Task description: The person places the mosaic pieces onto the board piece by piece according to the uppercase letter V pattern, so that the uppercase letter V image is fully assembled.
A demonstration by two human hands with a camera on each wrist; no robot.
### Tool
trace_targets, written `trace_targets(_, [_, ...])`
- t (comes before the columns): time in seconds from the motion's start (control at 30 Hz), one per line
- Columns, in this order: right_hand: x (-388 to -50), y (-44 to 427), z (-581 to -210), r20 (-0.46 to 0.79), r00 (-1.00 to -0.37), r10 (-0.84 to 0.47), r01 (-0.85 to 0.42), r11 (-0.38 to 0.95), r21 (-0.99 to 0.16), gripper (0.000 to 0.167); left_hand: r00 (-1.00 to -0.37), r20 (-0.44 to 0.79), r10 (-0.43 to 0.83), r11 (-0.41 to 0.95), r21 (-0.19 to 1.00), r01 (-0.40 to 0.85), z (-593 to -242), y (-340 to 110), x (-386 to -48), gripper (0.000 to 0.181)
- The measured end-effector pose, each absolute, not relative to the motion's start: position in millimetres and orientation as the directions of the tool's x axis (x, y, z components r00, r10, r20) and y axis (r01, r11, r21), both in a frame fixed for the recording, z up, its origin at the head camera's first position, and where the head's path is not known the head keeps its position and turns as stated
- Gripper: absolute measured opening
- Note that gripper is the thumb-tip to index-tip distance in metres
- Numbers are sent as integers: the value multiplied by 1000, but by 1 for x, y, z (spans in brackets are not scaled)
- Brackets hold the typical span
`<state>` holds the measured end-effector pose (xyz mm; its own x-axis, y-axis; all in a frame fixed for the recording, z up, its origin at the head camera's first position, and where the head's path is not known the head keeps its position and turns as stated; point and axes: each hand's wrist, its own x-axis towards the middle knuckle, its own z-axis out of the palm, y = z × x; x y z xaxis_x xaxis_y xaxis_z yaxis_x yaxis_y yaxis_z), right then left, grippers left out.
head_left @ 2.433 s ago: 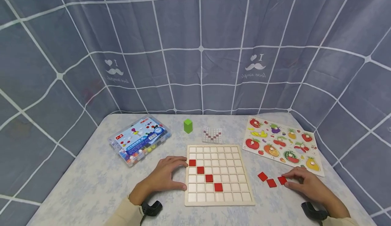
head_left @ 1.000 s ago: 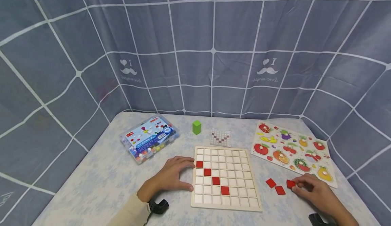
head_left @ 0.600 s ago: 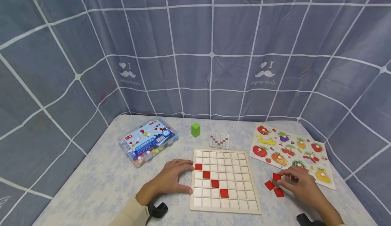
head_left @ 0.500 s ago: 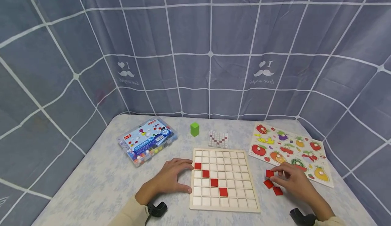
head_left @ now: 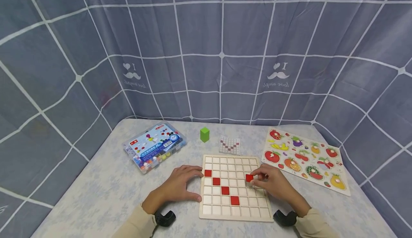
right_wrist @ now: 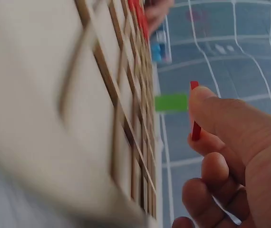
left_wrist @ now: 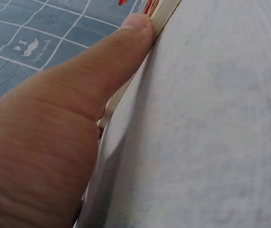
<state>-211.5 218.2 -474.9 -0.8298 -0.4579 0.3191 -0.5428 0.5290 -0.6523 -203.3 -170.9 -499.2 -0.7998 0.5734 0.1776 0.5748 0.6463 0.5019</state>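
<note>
A wooden grid board [head_left: 236, 217] lies flat, with several red square tiles [head_left: 225, 190] set in its cells in a diagonal. My right hand [head_left: 273, 182] pinches another red tile [head_left: 249, 178] between thumb and fingertips. In the right wrist view this held tile [right_wrist: 195, 130] is edge-on, apart from the board's surface. My left hand [head_left: 178, 186] rests at the board's left edge, thumb and fingers spread; the left wrist view shows the thumb [left_wrist: 135, 26] against the wooden rim. The loose red tiles seen earlier at the right are hidden by my right hand and forearm.
Behind the board lies a small pattern card [head_left: 230, 145] with a V of dark squares. A green block [head_left: 204, 134] stands beside it. A clear box of coloured beads [head_left: 155, 147] lies at left, a fruit puzzle board [head_left: 304, 159] at right. A grey curtain [head_left: 199, 73] encloses the table.
My right hand has picked up a red tile from the table at the right and carried it left over the board. The left hand keeps its place at the board's edge.
</note>
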Motion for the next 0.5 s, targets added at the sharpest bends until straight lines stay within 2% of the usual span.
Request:
trace_targets(0.23, [-207, 206, -483, 222, -800, -557, -515, 447, -732, 17, -795, 195, 575, 637, 503, 584, -498, -172, -204, 73])
trace_targets(0.5, [-203, 205, -488, 229, -750, -620, -532, 361, -766, 18, -793, 197, 577, 631, 508, 586, -500, -172, -203, 73])
